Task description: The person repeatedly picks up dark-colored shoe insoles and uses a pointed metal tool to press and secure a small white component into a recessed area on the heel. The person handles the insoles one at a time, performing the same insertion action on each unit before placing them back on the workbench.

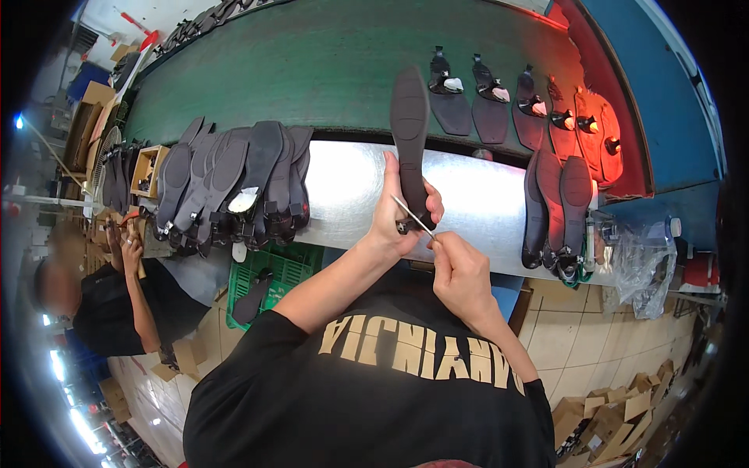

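Note:
My left hand [390, 218] is closed round the heel end of a dark sandal [409, 117], which it holds upright with the flat underside of its sole facing me. A thin metal rod-like tool [412, 214] is pinched in the fingers of my right hand [464, 273]. The rod slants up to the left across the sandal's heel end, close to my left palm. What its tip touches, I cannot make out. To the left, a heap of similar dark sandals [214, 168] lies along the metal worktop [343, 175]. Several more sandal soles [555, 195] rest at its right end.
Beyond the worktop runs a green conveyor belt [312, 66], with several sandals [490, 109] lined up toward a red-lit blue machine [655, 78]. A green crate [292, 265] stands below left. Another person [125, 288] works at the left. Cardboard boxes [608, 417] lie lower right.

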The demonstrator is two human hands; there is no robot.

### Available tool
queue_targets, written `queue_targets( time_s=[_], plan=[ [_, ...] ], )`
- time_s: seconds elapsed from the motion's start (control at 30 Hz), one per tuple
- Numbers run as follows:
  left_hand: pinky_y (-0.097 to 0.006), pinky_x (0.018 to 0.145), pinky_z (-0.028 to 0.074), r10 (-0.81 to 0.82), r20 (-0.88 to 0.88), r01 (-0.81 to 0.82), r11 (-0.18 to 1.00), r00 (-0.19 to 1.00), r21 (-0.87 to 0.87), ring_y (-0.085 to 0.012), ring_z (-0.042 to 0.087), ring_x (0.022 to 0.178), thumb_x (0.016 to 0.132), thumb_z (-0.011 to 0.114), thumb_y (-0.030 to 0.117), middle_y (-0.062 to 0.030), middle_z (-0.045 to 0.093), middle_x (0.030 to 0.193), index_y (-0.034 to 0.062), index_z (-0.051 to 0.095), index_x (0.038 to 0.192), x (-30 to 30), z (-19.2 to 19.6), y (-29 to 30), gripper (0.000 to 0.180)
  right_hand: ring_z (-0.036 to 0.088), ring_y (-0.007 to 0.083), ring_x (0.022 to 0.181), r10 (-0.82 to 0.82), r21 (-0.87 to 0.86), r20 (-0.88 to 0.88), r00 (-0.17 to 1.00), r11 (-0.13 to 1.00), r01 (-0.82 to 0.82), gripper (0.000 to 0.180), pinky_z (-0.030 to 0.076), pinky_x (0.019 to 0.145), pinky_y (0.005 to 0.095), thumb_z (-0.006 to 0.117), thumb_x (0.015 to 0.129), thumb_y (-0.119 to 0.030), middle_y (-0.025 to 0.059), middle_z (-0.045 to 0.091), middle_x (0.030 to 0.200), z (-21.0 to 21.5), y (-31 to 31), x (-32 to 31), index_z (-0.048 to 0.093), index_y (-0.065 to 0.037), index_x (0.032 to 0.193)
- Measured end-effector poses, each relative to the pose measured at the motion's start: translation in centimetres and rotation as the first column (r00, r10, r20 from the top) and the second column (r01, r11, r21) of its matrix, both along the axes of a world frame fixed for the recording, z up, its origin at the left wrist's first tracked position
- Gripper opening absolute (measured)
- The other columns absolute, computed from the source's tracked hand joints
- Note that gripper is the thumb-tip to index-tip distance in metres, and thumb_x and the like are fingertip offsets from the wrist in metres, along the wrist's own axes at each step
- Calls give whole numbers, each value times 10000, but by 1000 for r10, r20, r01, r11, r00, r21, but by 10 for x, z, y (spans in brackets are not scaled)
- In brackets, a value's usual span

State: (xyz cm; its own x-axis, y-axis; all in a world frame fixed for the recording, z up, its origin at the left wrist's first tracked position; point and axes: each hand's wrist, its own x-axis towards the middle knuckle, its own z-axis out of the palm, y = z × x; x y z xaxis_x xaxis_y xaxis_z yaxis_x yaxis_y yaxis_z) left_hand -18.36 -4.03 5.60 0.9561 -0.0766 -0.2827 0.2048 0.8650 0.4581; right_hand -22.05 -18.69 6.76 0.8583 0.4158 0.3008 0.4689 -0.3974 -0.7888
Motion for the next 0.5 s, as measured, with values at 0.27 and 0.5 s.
queue_targets(
  time_s=[0.27,0.5],
  plan=[
    [-319,507,443,56,-156,-28,984,986,173,-217,504,519,929,316,676,-76,508,589,53,517,767,14,-7,17,675,570,316,570,250,-68,62,966,967,-246,74,462,532,405,620,808,-20,122,554,683,9,17,-11,556,-57,819],
    [-299,560,485,31,-171,31,938,985,345,-169,568,619,919,308,698,-76,575,710,24,568,903,30,10,3,722,604,208,633,-5,126,-131,991,992,22,184,478,565,302,654,825,-32,117,611,790,30,-1,31,605,5,998]
  ],
)
